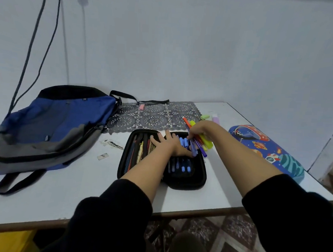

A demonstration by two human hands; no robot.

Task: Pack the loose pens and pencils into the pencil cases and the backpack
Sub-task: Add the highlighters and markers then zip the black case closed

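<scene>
An open black pencil case (179, 183) lies flat in the middle of the white table (63, 201), both halves filled with pens and pencils. My left hand (167, 143) rests flat with straight fingers on the case's middle, over the blue pens (184, 142). My right hand (200, 130) grips a bundle of colourful markers (204, 142) at the case's upper right corner; orange, yellow and purple ones stick out. A blue and grey backpack (50, 126) lies flat on the left. A blue space-print pencil case (265, 149) sits shut on the right.
A dark lace mat (152, 117) covers the table's back middle, with a pink eraser (142, 106) on it. A green eraser (205, 117) and a lilac item (215, 118) lie behind my right hand. Small scraps (112, 145) lie left of the case. Cables (36, 40) hang on the wall.
</scene>
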